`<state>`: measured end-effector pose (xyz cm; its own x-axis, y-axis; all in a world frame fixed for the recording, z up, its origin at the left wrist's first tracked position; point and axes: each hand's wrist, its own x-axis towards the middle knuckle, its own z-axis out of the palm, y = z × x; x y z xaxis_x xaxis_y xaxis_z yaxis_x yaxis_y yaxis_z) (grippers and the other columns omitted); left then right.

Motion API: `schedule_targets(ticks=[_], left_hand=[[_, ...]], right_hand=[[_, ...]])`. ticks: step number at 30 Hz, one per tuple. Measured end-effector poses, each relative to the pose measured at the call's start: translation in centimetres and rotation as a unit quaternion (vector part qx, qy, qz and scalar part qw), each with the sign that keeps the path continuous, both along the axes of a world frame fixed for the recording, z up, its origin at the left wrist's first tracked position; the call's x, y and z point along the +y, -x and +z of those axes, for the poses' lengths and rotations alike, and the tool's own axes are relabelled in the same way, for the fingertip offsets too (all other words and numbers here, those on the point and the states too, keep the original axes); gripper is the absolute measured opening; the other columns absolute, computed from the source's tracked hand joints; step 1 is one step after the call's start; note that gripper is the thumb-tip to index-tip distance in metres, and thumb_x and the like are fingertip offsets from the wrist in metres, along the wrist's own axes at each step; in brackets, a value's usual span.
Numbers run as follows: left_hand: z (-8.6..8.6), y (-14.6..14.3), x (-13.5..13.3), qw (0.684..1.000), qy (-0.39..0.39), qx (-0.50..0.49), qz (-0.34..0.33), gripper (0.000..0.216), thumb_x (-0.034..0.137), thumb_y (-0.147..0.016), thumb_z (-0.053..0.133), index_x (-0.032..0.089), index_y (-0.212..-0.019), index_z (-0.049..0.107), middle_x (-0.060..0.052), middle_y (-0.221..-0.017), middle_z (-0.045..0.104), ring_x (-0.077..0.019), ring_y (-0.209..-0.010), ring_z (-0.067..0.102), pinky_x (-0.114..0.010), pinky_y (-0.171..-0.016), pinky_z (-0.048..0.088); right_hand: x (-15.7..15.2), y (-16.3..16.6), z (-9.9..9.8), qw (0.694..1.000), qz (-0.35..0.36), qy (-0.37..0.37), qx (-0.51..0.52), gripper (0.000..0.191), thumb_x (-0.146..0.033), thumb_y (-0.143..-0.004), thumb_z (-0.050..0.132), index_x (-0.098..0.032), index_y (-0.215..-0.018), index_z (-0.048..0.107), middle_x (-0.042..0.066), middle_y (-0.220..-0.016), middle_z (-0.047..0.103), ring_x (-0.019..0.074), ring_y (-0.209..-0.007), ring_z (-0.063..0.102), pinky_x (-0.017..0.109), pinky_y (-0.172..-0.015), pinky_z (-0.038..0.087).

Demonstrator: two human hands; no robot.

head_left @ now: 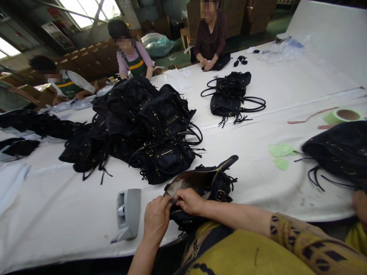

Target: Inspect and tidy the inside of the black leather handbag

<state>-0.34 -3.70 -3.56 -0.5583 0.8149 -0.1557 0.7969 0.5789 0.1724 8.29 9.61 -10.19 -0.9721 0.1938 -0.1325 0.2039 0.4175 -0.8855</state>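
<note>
An open black handbag (210, 179) with gold hardware lies at the near edge of the white table (71, 214), its pale lining showing. My left hand (156, 219) pinches the bag's near rim, fingers closed. My right hand (187, 200) is beside it, fingers closed on the same rim at the bag's mouth. What the fingertips pinch inside the opening is too small to make out.
A grey tape dispenser (128, 212) sits left of my hands. A big heap of black handbags (143, 126) fills the middle, with a smaller pile (229, 97) beyond and another bag (341, 151) at right. Green tape roll (345, 115) and green paper slips (281, 154) lie right. Three people work across the table.
</note>
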Motion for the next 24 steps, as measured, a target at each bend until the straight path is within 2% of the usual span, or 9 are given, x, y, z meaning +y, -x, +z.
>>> schedule_targets(ticks=[2,5,12,17,20,22,24], left_hand=[[0.7,-0.1,0.8,0.997,0.042,0.042,-0.045,0.023,0.016,-0.084,0.043,0.023,-0.096,0.062,-0.005,-0.09,0.063,-0.0228,-0.086,0.055,-0.036,-0.076,0.04],[1.2,0.1,1.7,0.992,0.073,0.056,-0.089,0.022,0.016,-0.086,0.042,0.023,-0.093,0.062,-0.005,-0.096,0.063,-0.0222,-0.086,0.055,-0.036,-0.077,0.038],[1.4,0.8,2.4,0.983,0.111,0.054,-0.134,0.026,0.016,-0.087,0.039,0.023,-0.081,0.064,-0.005,-0.086,0.063,-0.023,-0.083,0.054,-0.038,-0.074,0.036],[1.4,1.0,2.0,0.987,0.092,0.002,-0.129,0.028,0.019,-0.089,0.038,0.026,-0.084,0.065,-0.003,-0.086,0.063,-0.022,-0.083,0.054,-0.037,-0.075,0.037],[1.4,0.9,1.7,0.99,0.069,-0.023,-0.119,0.025,0.02,-0.087,0.041,0.025,-0.078,0.063,-0.003,-0.085,0.062,-0.022,-0.083,0.053,-0.037,-0.075,0.037],[1.7,0.8,1.6,0.993,0.038,-0.043,-0.105,0.021,0.019,-0.086,0.043,0.023,-0.075,0.061,-0.003,-0.085,0.06,-0.0216,-0.084,0.052,-0.037,-0.076,0.037],[2.2,0.5,1.7,0.993,-0.012,-0.083,-0.08,0.017,0.02,-0.085,0.044,0.021,-0.075,0.057,-0.003,-0.085,0.057,-0.0202,-0.083,0.052,-0.036,-0.076,0.038]], right_hand=[[0.0,0.0,-0.1,1.0,0.002,-0.002,0.003,0.008,-0.016,-0.075,0.06,-0.017,-0.083,0.062,0.001,-0.077,0.066,0.0145,-0.074,0.059,0.021,-0.063,0.039],[0.1,0.0,-0.2,1.0,0.004,-0.003,0.006,0.011,-0.013,-0.075,0.057,-0.017,-0.084,0.062,0.001,-0.079,0.066,0.0147,-0.075,0.059,0.021,-0.065,0.039],[-0.1,0.1,-0.5,1.0,0.001,-0.011,0.005,0.009,-0.014,-0.074,0.057,-0.017,-0.08,0.062,0.001,-0.075,0.065,0.0147,-0.071,0.058,0.022,-0.061,0.037],[0.2,0.1,-0.3,1.0,0.0,0.002,0.001,0.01,-0.015,-0.073,0.059,-0.018,-0.082,0.062,0.0,-0.076,0.066,0.0141,-0.07,0.059,0.021,-0.06,0.038],[1.5,-0.6,0.0,1.0,-0.005,0.005,-0.002,0.018,-0.012,-0.072,0.059,-0.018,-0.088,0.062,0.0,-0.071,0.066,0.0138,-0.067,0.059,0.02,-0.059,0.039],[2.5,-1.4,0.3,1.0,-0.019,0.009,0.0,0.022,-0.011,-0.072,0.058,-0.018,-0.092,0.062,0.0,-0.071,0.066,0.0136,-0.067,0.06,0.021,-0.061,0.041],[3.5,-2.4,0.7,0.998,-0.055,0.044,-0.004,0.021,-0.01,-0.072,0.057,-0.018,-0.091,0.062,0.0,-0.07,0.066,0.0129,-0.066,0.06,0.02,-0.061,0.041]])
